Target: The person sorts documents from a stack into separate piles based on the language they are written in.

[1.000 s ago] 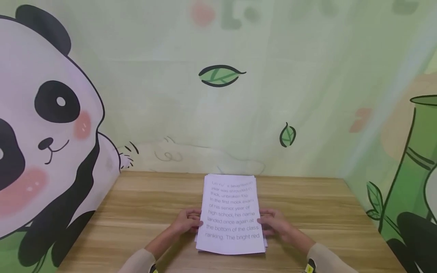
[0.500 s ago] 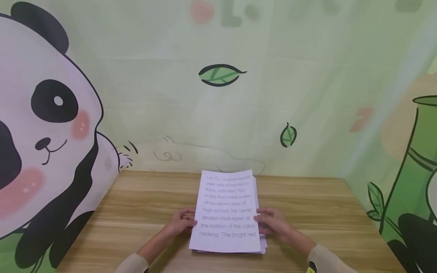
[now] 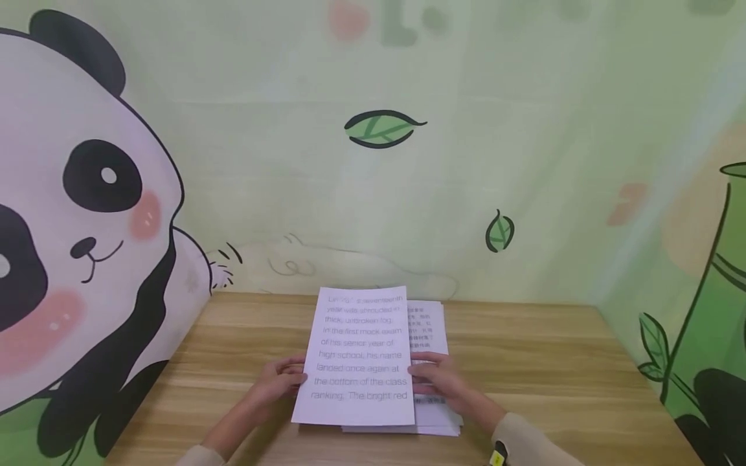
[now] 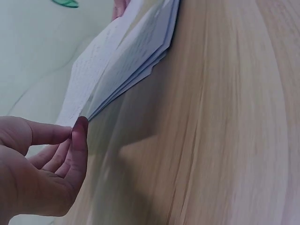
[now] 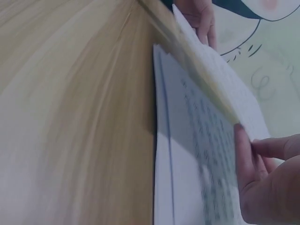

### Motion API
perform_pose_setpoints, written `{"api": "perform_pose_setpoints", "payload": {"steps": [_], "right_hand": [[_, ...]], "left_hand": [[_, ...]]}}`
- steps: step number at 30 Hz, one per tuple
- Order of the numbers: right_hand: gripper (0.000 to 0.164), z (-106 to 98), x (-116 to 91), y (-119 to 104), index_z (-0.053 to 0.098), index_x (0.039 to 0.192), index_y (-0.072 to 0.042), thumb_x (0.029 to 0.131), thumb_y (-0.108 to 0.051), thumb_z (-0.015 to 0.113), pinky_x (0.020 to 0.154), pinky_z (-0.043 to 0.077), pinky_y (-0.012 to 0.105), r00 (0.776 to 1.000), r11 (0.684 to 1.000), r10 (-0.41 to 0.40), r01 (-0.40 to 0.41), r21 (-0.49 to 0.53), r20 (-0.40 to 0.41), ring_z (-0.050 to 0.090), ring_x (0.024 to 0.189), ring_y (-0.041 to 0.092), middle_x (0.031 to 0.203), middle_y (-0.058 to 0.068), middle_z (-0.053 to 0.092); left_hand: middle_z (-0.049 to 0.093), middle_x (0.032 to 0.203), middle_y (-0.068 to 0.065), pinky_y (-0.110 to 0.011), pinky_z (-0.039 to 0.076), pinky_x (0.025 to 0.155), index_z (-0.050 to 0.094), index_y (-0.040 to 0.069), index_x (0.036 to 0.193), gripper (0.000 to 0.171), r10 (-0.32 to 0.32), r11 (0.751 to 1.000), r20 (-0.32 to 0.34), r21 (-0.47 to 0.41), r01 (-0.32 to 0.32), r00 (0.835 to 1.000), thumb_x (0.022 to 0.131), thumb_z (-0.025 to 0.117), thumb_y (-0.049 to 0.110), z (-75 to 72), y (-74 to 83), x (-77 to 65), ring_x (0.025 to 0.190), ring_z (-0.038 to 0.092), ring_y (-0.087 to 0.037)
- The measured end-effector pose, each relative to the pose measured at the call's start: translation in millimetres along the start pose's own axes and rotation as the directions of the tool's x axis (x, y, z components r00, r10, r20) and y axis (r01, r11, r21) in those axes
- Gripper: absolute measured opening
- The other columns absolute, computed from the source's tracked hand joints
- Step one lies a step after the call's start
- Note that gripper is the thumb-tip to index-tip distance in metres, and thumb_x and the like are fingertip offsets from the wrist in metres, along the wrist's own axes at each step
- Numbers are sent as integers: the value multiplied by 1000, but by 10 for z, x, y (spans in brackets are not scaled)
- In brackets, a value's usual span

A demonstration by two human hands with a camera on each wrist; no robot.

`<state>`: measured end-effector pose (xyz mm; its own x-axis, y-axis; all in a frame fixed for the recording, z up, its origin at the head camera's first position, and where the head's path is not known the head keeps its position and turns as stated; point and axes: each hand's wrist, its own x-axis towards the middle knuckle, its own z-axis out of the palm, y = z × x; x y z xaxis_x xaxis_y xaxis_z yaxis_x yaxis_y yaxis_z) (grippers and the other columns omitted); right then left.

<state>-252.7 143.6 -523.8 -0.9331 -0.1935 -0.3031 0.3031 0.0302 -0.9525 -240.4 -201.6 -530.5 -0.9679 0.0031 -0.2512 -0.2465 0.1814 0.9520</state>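
Note:
A sheet of paper (image 3: 358, 356) printed in large English text is held above the table between both hands. My left hand (image 3: 280, 383) pinches its left edge; in the left wrist view the thumb and fingertips (image 4: 80, 133) meet on the paper. My right hand (image 3: 440, 378) pinches the right edge the same way, as the right wrist view shows with its fingers (image 5: 243, 154). Beneath and to the right lies a stack of papers (image 3: 428, 327) with smaller printed characters, its left part hidden under the raised sheet. The stack's edges are uneven.
The wooden table (image 3: 536, 362) extends on both sides of the papers. Behind it hangs a pale green backdrop (image 3: 280, 175) with a panda, leaves and bamboo, meeting the table's far edge.
Both hands have carried the top sheet to the left, off its place over the stack. The stack's right part with small characters now shows.

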Motion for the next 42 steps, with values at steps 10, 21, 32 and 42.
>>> {"api": "perform_pose_setpoints", "payload": {"steps": [10,21,32,42], "right_hand": [[50,418,113,-118,53,141,5,95,-9,66,89,62,39,999,999,31,-31,8,37,75,99,26,119,21,71],[47,960,350,-164,57,137,5,92,-3,67,84,64,39,999,997,38,-39,61,28,76,98,30,113,22,72],[58,1347,415,-49,50,143,6,88,6,65,84,63,37,996,994,64,-69,83,62,76,97,30,108,24,73],[66,1382,385,-115,28,152,15,95,3,59,109,50,52,972,996,42,-58,62,230,58,130,46,145,38,49]], "left_hand": [[72,106,-8,-31,57,79,47,-12,142,50,-11,1000,-6,-1,11,1000,96,61,1,-454,-51,-6,87,68,-15],[74,115,-11,-25,54,77,46,-11,145,54,-54,995,-92,82,61,994,97,63,7,-946,-63,60,88,64,-6],[73,120,-18,-26,56,75,45,-12,145,54,-116,991,-129,56,124,985,97,62,5,-1211,-247,96,87,66,-6],[65,128,-30,-23,55,73,42,-14,145,55,-92,986,-177,120,114,980,96,60,3,-1298,-349,119,89,65,-7]]}}
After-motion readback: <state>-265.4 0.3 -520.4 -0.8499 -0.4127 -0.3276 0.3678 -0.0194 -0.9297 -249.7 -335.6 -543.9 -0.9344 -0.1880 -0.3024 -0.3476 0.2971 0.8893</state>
